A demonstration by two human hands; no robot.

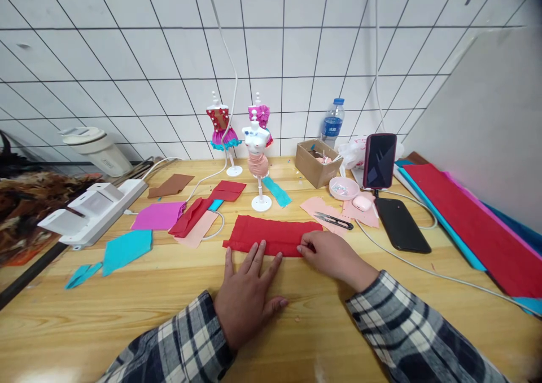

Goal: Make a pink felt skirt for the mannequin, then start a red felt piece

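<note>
A folded strip of red crepe paper (275, 229) lies on the wooden table in front of me. My left hand (249, 293) rests with fingers spread, its fingertips pressing on the strip's near edge. At the strip's right end, my right hand (328, 253) pinches the near edge between thumb and bent fingers. Just beyond the right hand lie small thread snips (334, 220) on pink paper pieces (313, 207). Behind the red strip stands a white mini dress form (256, 140) with pink paper wrapped round its waist.
Two dressed mini forms (224, 129) (263, 115) stand by the wall. Paper pieces (158, 216) and a power strip (95, 208) lie left. Rightward are a cardboard box (317, 166), pink dish (344, 188), upright phone (380, 160), black phone (402, 225), cable (444, 278) and long crepe sheets (478, 219).
</note>
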